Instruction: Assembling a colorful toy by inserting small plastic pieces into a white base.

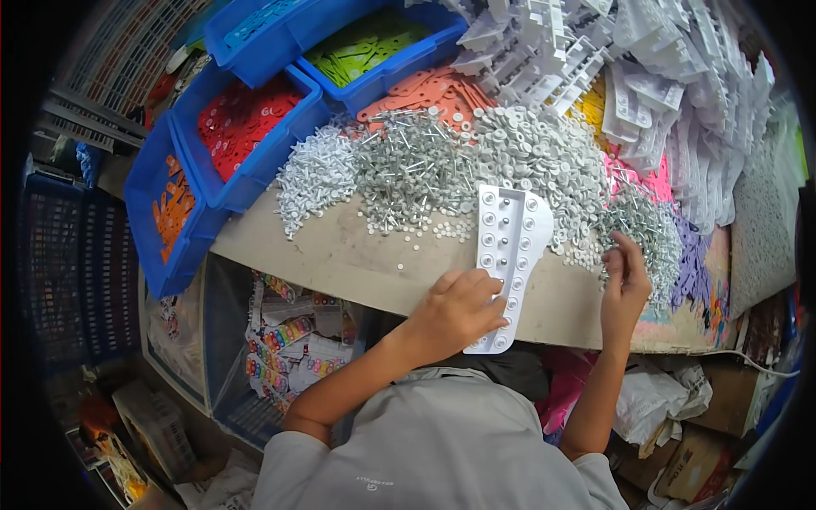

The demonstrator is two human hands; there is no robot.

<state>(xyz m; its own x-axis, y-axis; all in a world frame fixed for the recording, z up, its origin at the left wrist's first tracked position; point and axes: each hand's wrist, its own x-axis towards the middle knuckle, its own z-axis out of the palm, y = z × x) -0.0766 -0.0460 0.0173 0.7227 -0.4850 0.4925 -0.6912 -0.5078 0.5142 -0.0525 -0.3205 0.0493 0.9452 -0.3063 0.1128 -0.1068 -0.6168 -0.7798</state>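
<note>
We see a white plastic strip (513, 268) between the two hands, just right of the left hand, its near end at the table edge; whether it lies flat or tilts we can't tell. Round cups line both its long sides, a few metal studs in the middle channel. Left hand (456, 308): fingers half curled over the strip's lower part, thumb on it, gripping it. Right hand (626, 280): fingers bent, partly open, fingertips at the edge of a pin pile (643, 242); whether it pinches anything we can't tell. Beyond the left hand we get more silver pins (416, 166), with small white pieces (316, 170) to their left; pale round caps (544, 157) heap just beyond the strip. Right of the right hand we note purple pieces (692, 259); beyond it, pink pieces (656, 180) and stacked white mouldings (705, 102). Far left of the left hand we log blue bins (289, 138) with red pieces (246, 119), orange pieces (172, 208) and green pieces (365, 49).
</note>
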